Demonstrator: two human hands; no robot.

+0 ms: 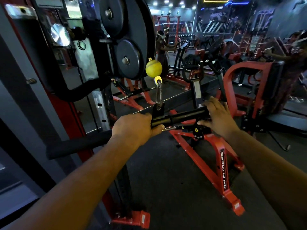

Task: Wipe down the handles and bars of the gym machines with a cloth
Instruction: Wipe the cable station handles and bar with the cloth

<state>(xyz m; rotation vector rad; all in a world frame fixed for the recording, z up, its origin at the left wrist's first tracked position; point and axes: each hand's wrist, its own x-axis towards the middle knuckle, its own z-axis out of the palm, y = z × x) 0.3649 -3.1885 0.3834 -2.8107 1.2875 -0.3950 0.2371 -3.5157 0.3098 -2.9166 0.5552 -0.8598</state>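
Hanging from a steel clip (pixel 159 95) under a yellow ball (pixel 153 68), a short black bar (pixel 181 117) sat level in front of the person, held at both ends. Left hand (pixel 135 127): fingers curled round the bar's left end, thumb underneath, gripping it firmly. Right hand (pixel 216 116): fingers laid over the top of the right end, thumb spread below, grasping the bar more loosely. Cloth: none could be seen in either hand; whether one was tucked under a palm could not be told.

Cable machine (pixel 86 52): at left, black pulley wheels (pixel 128 58) above, a curved black handle (pixel 83 92) beneath them, and a padded black arm (pixel 78 145) jutting out lower down, just beside the left forearm. Red frame (pixel 219 165): on the dark floor (pixel 166 188) below the bar, lettered "RN FITNESS". Further red and black machines stood beyond. Another person (pixel 162 52), blurred, stood in the background near the mirrored wall.
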